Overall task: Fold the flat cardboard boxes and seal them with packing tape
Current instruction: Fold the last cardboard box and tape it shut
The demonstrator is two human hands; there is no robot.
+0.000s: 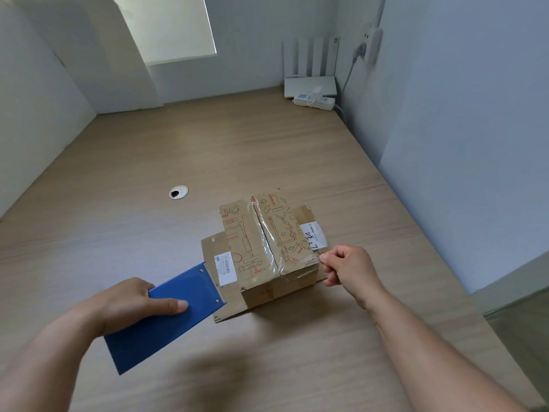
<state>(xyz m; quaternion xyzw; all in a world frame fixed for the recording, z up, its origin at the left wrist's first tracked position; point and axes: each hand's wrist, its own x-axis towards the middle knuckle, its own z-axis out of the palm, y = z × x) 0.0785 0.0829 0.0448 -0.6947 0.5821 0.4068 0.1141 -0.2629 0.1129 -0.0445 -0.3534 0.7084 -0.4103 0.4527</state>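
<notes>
A small brown cardboard box (267, 248) with red and black drawings stands on the wooden table, its top flaps closed and a strip of clear tape along the centre seam. It rests on a flat piece of cardboard (222, 292) bearing white labels. My left hand (130, 301) grips a blue tape dispenser (166, 316), whose front edge meets the flat cardboard at the box's near left. My right hand (347, 269) is at the box's right edge, thumb and fingers curled as if pinching; what they pinch is too thin to make out.
A round cable hole (178, 192) sits in the wooden table (148, 150) left of the box. A white power strip (315, 101) and a white router (310, 72) stand in the far right corner. White walls enclose the table on three sides.
</notes>
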